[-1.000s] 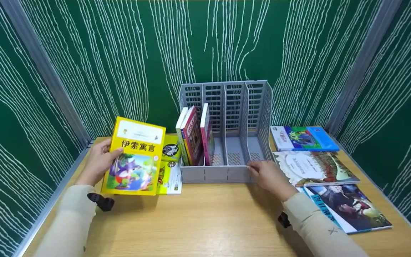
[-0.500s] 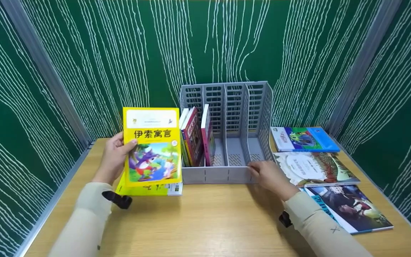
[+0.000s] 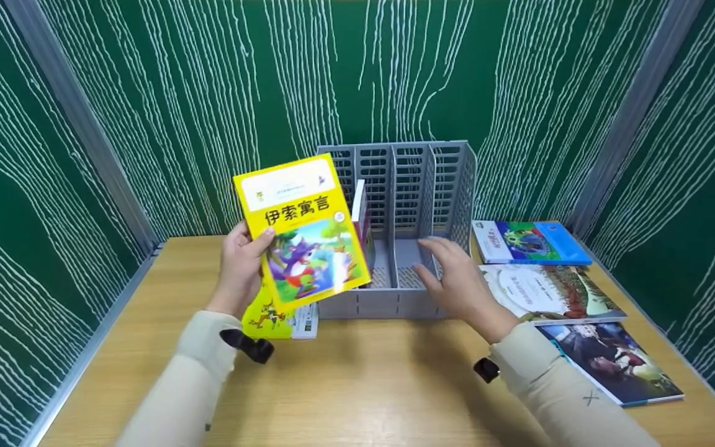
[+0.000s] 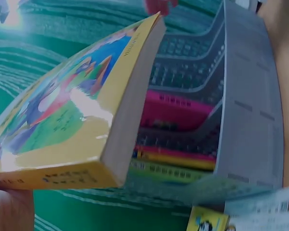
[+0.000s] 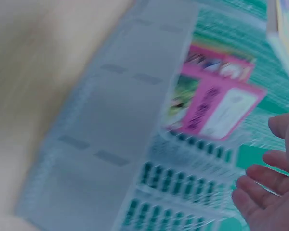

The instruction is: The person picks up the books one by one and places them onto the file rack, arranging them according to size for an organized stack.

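Note:
My left hand [image 3: 241, 268] grips the left edge of a yellow book [image 3: 301, 233], thumb on its front cover. The book is raised and tilted in front of the left part of a grey file rack [image 3: 388, 304]. In the left wrist view the yellow book [image 4: 62, 106] shows its spine and page edges. My right hand [image 3: 460, 285] hovers over the rack's right front, its fingers spread and holding nothing; in the right wrist view the hand [image 5: 274, 183] is apart from the rack. A pink book [image 5: 212, 106] stands in one rack slot. Other books in the leftmost slot are hidden in the head view.
Right of the rack lie a blue book [image 3: 531, 241], a book with a white oval label [image 3: 550, 292] and a dark-covered book [image 3: 621, 360]. A yellow-green book [image 3: 270, 316] lies on the wooden table [image 3: 357, 385], left of the rack. Green walls stand behind.
My left hand has carried the yellow book right and up, tilting it before the rack. The right hand has let go of the rack's front edge and risen with its fingers spread.

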Tool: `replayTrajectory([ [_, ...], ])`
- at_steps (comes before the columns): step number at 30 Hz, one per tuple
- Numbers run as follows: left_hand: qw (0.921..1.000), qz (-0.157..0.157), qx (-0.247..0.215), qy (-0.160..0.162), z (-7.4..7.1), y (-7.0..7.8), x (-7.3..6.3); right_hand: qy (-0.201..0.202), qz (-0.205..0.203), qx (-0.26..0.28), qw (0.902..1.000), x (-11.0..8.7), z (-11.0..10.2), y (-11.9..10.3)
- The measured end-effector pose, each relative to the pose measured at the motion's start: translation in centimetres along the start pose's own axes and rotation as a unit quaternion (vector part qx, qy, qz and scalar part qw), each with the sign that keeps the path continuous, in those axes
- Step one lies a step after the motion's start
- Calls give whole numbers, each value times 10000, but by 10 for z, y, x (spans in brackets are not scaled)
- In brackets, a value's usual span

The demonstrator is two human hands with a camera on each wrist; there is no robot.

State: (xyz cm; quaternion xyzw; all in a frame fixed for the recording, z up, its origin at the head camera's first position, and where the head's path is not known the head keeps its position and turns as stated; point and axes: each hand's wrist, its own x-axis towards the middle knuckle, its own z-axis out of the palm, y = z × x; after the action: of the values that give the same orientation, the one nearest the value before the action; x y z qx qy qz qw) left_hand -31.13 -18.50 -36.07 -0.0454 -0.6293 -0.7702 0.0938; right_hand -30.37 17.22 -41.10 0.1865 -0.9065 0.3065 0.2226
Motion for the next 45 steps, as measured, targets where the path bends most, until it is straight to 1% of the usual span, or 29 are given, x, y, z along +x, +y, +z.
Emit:
replayTrajectory([
  [3,9999,70,-69,102,17,-1,0,203,-299,127,9993,0,-5,-21],
  [6,9997,93,-138,205,33,-3,-2,275,-689,182,9971,-1,-7,-39],
  [8,9993,76,-272,238,43,-5,-4,226,-970,226,9948,-2,-7,-50],
  [11,9985,39,-504,231,56,-10,-7,30,-1172,205,9929,-5,-5,-64],
  [14,9976,5,-675,158,70,-15,-12,-180,-1170,113,9929,-5,-1,-74],
  [16,9969,-4,-782,127,79,-18,-16,-321,-1076,43,9937,-5,0,-81],
  [22,9923,41,-1239,-13,99,-22,-26,-847,-653,-202,9941,-5,4,-95],
  [26,9881,109,-1535,-66,112,-21,-37,-937,-566,-593,9922,-4,9,-100],
  [31,9846,142,-1740,-25,126,-20,-48,-676,-624,-1113,9895,-3,16,-103],
  [35,9811,26,-1932,69,134,-20,-52,-424,-648,-1445,9865,-4,20,-105],
  [38,9792,-106,-2025,87,138,-20,-54,-168,-694,-1761,9818,-4,22,-104],
  [40,9796,-158,-2001,31,139,-21,-55,63,-817,-1973,9769,-4,23,-101],
  [42,9818,-159,-1888,-79,139,-20,-56,304,-985,-2103,9722,-3,23,-97],
  [44,9854,-97,-1686,-238,137,-20,-56,545,-1183,-2108,9688,-2,23,-93],
  [45,9869,-71,-1576,-326,135,-19,-55,637,-1254,-2037,9689,-1,21,-90],
])
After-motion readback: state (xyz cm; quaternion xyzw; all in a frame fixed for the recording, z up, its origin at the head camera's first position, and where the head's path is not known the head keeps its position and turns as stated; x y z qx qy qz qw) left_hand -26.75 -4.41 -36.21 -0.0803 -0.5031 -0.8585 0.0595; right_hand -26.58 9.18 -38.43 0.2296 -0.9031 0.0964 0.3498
